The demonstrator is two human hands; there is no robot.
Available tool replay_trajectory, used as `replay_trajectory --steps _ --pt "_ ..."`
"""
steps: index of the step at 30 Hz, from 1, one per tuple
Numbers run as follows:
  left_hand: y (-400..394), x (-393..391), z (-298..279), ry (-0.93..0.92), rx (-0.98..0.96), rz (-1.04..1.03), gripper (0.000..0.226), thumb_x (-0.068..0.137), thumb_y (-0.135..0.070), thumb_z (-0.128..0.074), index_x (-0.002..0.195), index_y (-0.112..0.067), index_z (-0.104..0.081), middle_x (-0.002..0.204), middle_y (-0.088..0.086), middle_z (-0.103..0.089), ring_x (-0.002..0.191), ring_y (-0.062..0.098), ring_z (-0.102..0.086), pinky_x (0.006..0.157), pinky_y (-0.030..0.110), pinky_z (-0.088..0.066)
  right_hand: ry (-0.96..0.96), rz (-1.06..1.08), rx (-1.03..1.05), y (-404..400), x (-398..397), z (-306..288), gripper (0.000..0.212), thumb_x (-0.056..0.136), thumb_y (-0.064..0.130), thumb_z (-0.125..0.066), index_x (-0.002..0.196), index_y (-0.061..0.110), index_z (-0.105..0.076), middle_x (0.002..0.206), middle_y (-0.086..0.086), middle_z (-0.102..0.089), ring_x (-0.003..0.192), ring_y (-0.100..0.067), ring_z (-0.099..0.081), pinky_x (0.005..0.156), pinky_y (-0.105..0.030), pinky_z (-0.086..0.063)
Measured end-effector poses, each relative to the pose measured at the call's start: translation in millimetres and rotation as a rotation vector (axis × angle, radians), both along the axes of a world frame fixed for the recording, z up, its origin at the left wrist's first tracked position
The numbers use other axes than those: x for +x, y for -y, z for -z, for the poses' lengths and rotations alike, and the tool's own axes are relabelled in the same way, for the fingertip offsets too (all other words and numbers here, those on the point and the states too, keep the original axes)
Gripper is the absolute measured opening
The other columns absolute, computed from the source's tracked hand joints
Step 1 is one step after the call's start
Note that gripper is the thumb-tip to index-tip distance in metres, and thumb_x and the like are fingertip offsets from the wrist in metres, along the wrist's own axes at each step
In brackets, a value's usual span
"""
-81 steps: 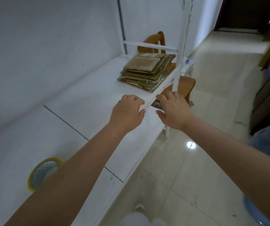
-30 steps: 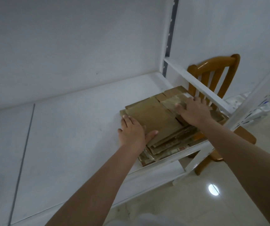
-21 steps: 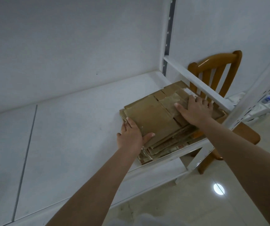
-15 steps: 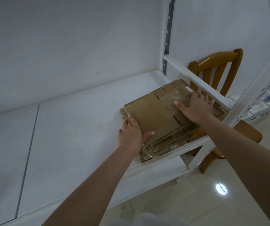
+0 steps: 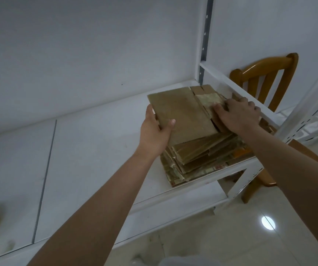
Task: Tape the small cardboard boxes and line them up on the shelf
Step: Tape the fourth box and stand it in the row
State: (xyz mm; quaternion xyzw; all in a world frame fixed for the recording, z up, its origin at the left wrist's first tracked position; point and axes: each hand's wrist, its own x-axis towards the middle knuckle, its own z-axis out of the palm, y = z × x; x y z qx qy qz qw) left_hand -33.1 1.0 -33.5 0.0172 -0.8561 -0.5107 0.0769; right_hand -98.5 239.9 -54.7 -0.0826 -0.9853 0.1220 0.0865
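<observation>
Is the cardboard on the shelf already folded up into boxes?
No, the cardboard lies as a stack of flattened sheets on the shelf, and the left hand grips the top sheet.

text: none legible | flattened cardboard boxes (image 5: pixel 196 150): red print at edge, too blurred to read

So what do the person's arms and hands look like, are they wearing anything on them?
Both are bare: no gloves, sleeves or watch show on the left hand or the right hand. The forearms are uncovered as far as the picture's edge. The right hand may carry a ring, but that is too small to tell.
</observation>
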Motion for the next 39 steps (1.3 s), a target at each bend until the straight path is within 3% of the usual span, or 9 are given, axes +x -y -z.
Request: replay_trajectory --steps 4,6,8,12,17,26,30,34,39 --pt "12.2 2.0 3.8 0.012 0.086 -0.056 0.046 0.099 -0.020 -0.055 0.140 -0.019 -0.036 0.096 -0.025 -0.047 0.083 -0.002 -0.055 0.065 0.012 -0.051 -0.106 -0.079 -0.142 16.6 -1.7 -0.1 0.064 0.096 0.063 -0.028 0.117 0.012 -0.059 0.122 -0.021 -0.057 0.118 -0.042 -0.050 0.103 -0.053 -0.034" --pt "26.2 3.2 4.2 0.019 0.112 -0.071 0.043 0.099 -0.016 -0.053 0.139 -0.021 -0.039 0.101 -0.020 -0.051 0.087 -0.003 -0.055 0.059 0.007 -0.049 -0.128 -0.130 -0.291 29.9 -2.1 -1.7 0.055 0.097 0.059 -0.031 0.102 0.011 -0.058 0.094 -0.010 -0.062 0.096 -0.034 -0.059 0.087 -0.045 -0.047" --pt "42.6 5.3 3.3 0.031 0.160 -0.115 0.045 0.098 -0.014 -0.053 0.139 -0.021 -0.038 0.106 -0.014 -0.054 0.089 -0.002 -0.055 0.057 0.005 -0.047 -0.139 -0.163 -0.368 47.0 -0.6 -3.3 0.050 0.099 0.056 -0.034 0.094 0.011 -0.055 0.080 -0.004 -0.057 0.082 -0.029 -0.060 0.073 -0.039 -0.048" --pt "79.4 15.8 3.8 -0.006 0.171 -0.228 0.037 0.099 -0.030 -0.053 0.131 -0.014 -0.044 0.102 -0.008 -0.059 0.092 0.006 -0.059 0.075 0.022 -0.051 -0.137 -0.235 -0.354 85.1 9.1 -5.6 0.053 0.100 0.055 -0.033 0.096 0.009 -0.059 0.082 -0.006 -0.060 0.077 -0.025 -0.058 0.069 -0.036 -0.045" --pt "135.4 36.6 6.2 -0.083 0.133 -0.272 0.028 0.101 -0.036 -0.047 0.120 -0.016 -0.047 0.090 -0.011 -0.059 0.080 0.001 -0.059 0.073 0.027 -0.052 -0.110 -0.269 -0.420 144.7 25.7 -16.5 0.054 0.099 0.057 -0.028 0.098 0.013 -0.057 0.080 0.001 -0.055 0.078 -0.019 -0.053 0.073 -0.032 -0.036" --pt "311.7 113.4 1.9 -0.192 0.102 -0.340 0.020 0.100 -0.032 -0.051 0.113 -0.017 -0.046 0.090 -0.013 -0.061 0.073 -0.008 -0.059 0.062 0.013 -0.047 -0.228 -0.396 -0.476 331.8 82.6 -22.5 0.048 0.101 0.051 -0.036 0.115 0.008 -0.053 0.090 0.003 -0.052 0.079 -0.015 -0.049 0.063 -0.028 -0.035" --pt "411.1 161.9 2.6 -0.185 0.083 -0.404 0.024 0.100 -0.031 -0.051 0.118 -0.015 -0.047 0.091 -0.006 -0.063 0.082 0.011 -0.063 0.073 0.031 -0.051 -0.231 -0.455 -0.553 435.2 120.8 -17.2 0.043 0.103 0.044 -0.035 0.116 0.007 -0.053 0.094 0.002 -0.054 0.086 -0.019 -0.053 0.071 -0.030 -0.036" --pt "487.9 189.8 1.6 -0.166 0.080 -0.453 0.022 0.099 -0.030 -0.054 0.115 -0.014 -0.049 0.092 -0.001 -0.064 0.082 0.014 -0.060 0.077 0.035 -0.051 -0.197 -0.479 -0.604 515.0 149.4 -14.1 0.040 0.104 0.039 -0.033 0.114 0.005 -0.052 0.099 -0.007 -0.063 0.092 -0.027 -0.059 0.072 -0.033 -0.040" --pt "542.0 201.0 2.4 -0.139 0.193 -0.501 0.017 0.097 -0.026 -0.059 0.112 -0.020 -0.052 0.092 -0.001 -0.067 0.090 0.021 -0.064 0.088 0.050 -0.053 -0.138 -0.440 -0.851 588.3 157.9 -20.1 0.047 0.104 0.047 -0.028 0.093 0.008 -0.052 0.079 0.006 -0.053 0.074 -0.007 -0.052 0.068 -0.032 -0.038"
